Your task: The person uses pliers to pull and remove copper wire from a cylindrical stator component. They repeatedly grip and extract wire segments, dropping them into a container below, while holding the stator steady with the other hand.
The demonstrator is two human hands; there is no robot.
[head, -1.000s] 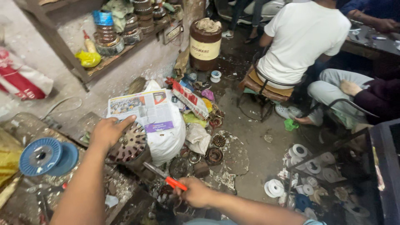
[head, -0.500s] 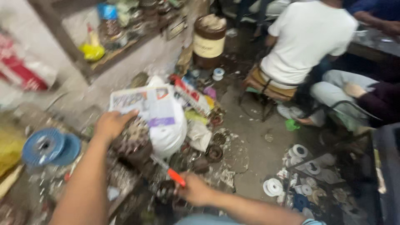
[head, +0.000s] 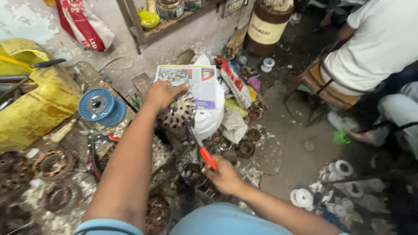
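From the head camera, the cluttered tabletop (head: pixel 82 139) ends at a ragged front edge just beside the person's left arm; past it the stained concrete floor (head: pixel 296 148) opens to the right, the only bare room nearby. That room is hemmed by a seated person in a white shirt (head: pixel 379 48) on a stool at the upper right and by a cluster of white tape rolls (head: pixel 335 174) at the lower right. To the left, a dented yellow metal tank (head: pixel 39 100) and a blue plastic wire spool (head: pixel 98 104) crowd the tabletop, with rusty wound copper coils (head: pixel 52 165) lying among debris near its front. Against the peeling wall, a wooden shelf (head: pixel 174 21) carries jars, and a brown drum (head: pixel 265 26) stands on the floor beyond. A folded newspaper (head: pixel 191 82) lies over a white sack (head: pixel 213 113) just behind the work.

The round slotted metal motor core (head: pixel 178 112) sits upright at the tabletop's edge, in the middle of the view. The left hand (head: pixel 162 93) rests on its top rim, fingers curled over it and gripping. The right hand (head: pixel 223 174) is lower and nearer, fingers wrapped tight round the red handle of a screwdriver (head: pixel 201 146), whose metal shaft slants up to touch the core's lower right side.
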